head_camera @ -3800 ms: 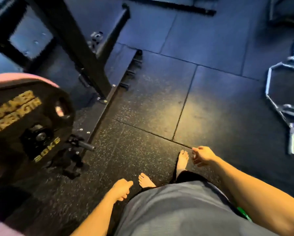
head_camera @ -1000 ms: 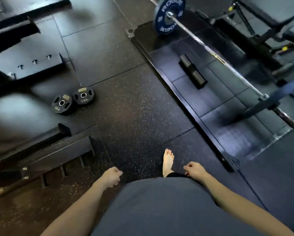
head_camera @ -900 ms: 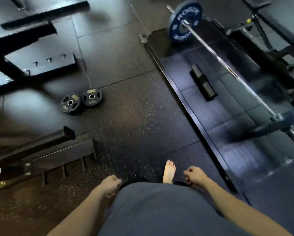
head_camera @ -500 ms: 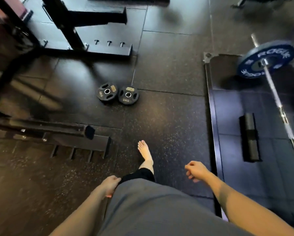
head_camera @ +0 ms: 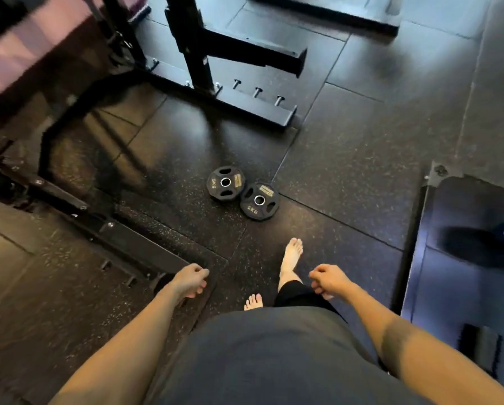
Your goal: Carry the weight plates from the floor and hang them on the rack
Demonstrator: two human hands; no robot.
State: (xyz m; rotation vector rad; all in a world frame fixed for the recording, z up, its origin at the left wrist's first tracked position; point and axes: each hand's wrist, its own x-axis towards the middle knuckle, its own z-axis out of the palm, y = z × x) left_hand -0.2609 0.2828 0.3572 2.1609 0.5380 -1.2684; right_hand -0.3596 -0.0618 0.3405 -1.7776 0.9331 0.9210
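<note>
Plates, two small ones, are seen flat on the floor, touching, straight ahead of both hands and well apart from them. Left hand and right hand hang loosely curled, nothing held; neither is judged clearly nearer.

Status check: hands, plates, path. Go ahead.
Left hand and right hand empty, loosely curled. Two small plates flat on floor ahead, touching. Nothing between feet and plates.
</note>
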